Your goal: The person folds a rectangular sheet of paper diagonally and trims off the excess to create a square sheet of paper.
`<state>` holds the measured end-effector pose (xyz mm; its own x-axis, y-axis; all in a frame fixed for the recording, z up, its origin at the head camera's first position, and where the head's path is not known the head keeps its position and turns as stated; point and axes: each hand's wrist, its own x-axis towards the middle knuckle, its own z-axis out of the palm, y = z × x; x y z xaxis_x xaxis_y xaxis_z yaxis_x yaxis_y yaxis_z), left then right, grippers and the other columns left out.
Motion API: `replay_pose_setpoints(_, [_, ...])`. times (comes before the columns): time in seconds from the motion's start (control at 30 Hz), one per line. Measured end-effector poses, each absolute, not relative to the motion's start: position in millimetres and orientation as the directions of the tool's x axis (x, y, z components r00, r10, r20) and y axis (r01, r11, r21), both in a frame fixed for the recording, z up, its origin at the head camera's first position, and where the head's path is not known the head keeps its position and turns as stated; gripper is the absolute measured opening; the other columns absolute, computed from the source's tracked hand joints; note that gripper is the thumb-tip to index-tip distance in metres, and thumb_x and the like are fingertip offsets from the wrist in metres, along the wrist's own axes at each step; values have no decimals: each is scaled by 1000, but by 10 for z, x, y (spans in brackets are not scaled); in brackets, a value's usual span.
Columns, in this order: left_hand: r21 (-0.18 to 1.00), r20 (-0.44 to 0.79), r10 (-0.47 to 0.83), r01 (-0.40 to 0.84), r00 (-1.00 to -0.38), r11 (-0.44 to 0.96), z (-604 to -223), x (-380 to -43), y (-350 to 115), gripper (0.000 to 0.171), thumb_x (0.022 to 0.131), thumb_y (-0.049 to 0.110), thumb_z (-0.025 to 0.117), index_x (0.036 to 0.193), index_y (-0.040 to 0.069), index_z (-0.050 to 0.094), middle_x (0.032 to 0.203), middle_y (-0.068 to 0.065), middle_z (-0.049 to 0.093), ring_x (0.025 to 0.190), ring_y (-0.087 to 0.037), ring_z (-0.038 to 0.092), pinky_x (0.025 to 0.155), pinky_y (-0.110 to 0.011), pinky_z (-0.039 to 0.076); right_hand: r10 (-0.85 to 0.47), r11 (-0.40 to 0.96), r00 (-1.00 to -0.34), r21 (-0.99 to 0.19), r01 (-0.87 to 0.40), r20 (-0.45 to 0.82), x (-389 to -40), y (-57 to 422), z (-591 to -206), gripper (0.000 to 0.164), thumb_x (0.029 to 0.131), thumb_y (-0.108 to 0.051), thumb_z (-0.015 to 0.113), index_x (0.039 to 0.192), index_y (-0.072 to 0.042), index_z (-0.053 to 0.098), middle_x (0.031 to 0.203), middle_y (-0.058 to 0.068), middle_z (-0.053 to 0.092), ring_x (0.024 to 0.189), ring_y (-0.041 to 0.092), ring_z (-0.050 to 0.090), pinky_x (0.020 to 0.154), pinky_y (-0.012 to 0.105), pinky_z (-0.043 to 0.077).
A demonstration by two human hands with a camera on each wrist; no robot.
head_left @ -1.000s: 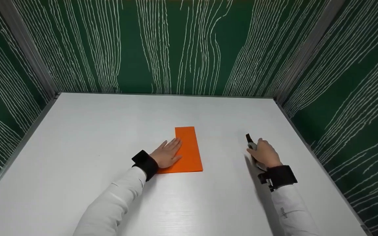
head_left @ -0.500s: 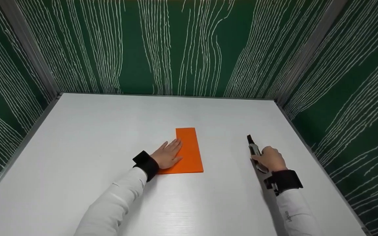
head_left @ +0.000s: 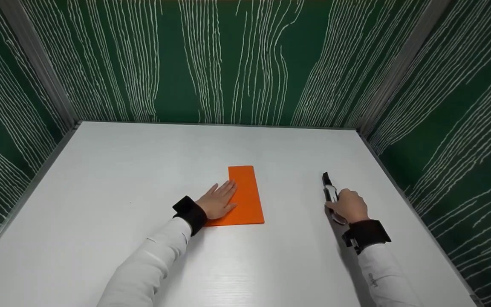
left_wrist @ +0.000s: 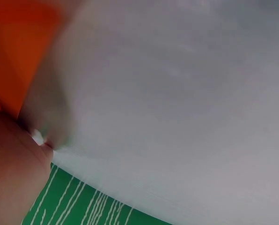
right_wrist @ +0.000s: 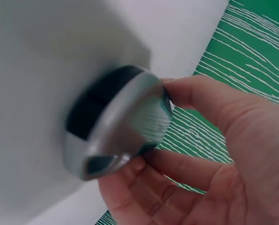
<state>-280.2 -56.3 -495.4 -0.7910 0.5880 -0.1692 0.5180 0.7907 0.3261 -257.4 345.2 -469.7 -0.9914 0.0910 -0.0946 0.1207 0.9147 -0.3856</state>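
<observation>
In the head view, a folded orange sheet of paper (head_left: 247, 196) lies flat on the white table. My left hand (head_left: 217, 201) rests on its left part with straight, spread fingers. To the right, my right hand (head_left: 348, 206) grips a long silver and black stapler (head_left: 330, 193), its black end pointing away from me. The right wrist view shows the rounded silver back end of the stapler (right_wrist: 125, 126) between thumb and fingers. Only part of the orange paper (left_wrist: 13, 61) and a blurred edge of the left hand (left_wrist: 15, 173) appear in the left wrist view.
The white table (head_left: 151, 157) runs back to a green wall (head_left: 177, 64) with white wavy lines. Grey frame posts (head_left: 399, 64) stand at the back corners. Another patterned green panel (head_left: 463, 149) borders the right side. Both wrists wear black bands (head_left: 367, 232).
My right hand has shifted slightly right and toward me along the stapler, showing more of its silver body. The left hand and the orange paper have stayed in place.
</observation>
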Motion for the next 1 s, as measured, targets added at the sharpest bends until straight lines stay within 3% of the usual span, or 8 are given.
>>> replay_pose_setpoints(0.47, [343,-162,601,527,-782,778,-4949,-2793,-569,66,112,37,34,164,1,15,174,-16,11,164,-29,9,134,-50,7,99,928,-994,-357,109,-47,-2604,3423,-4705,37,89,-26,76,67,-2,59,56,6,60,49,15,53,46,25,40])
replay_pose_setpoints(0.7, [320,-177,591,522,-787,791,-5010,-2839,-571,65,112,38,34,165,4,15,175,-11,10,164,-25,7,134,-47,7,70,932,-997,-358,58,21,-2607,3445,-4735,49,88,-30,79,58,-12,45,50,-1,44,46,13,44,44,24,35])
replay_pose_setpoints(1.0, [329,-174,594,522,-785,787,-4963,-2809,-572,64,112,36,36,164,3,17,175,-13,11,164,-27,10,134,-48,9,68,936,-998,-344,70,-18,-2625,3424,-4732,38,89,-26,76,66,-3,56,57,8,61,50,17,54,46,26,38])
